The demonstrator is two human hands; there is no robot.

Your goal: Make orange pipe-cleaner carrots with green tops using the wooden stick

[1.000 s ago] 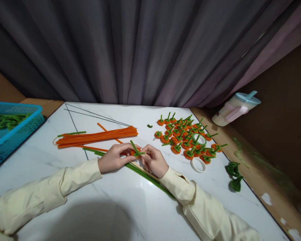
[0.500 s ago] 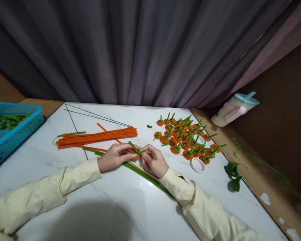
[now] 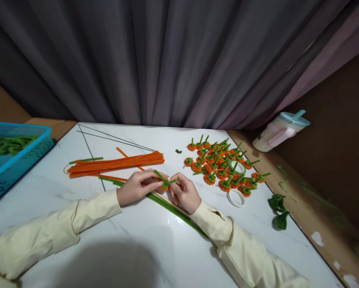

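My left hand [image 3: 136, 187] and my right hand [image 3: 184, 192] meet over the white marble table [image 3: 131, 240]. Both pinch a small orange pipe-cleaner piece with green stem ends [image 3: 164, 182] sticking up between the fingertips. Beneath the hands lies a bundle of long green pipe cleaners [image 3: 173, 208] running diagonally. A bundle of orange pipe cleaners [image 3: 116, 163] lies just beyond my left hand. To the right sits a pile of several finished orange pieces with green stems [image 3: 224, 164].
Two white tape rings [image 3: 236, 197] lie by the pile. A blue basket [image 3: 16, 154] with green stems stands at the far left. Green folded leaves [image 3: 279, 208] sit near the right edge. A pastel cup [image 3: 280, 130] lies beyond the table. Thin wires [image 3: 113, 138] lie at the back.
The fingers have shifted slightly around the small piece and its green ends have turned a little. Both arms stay in place.
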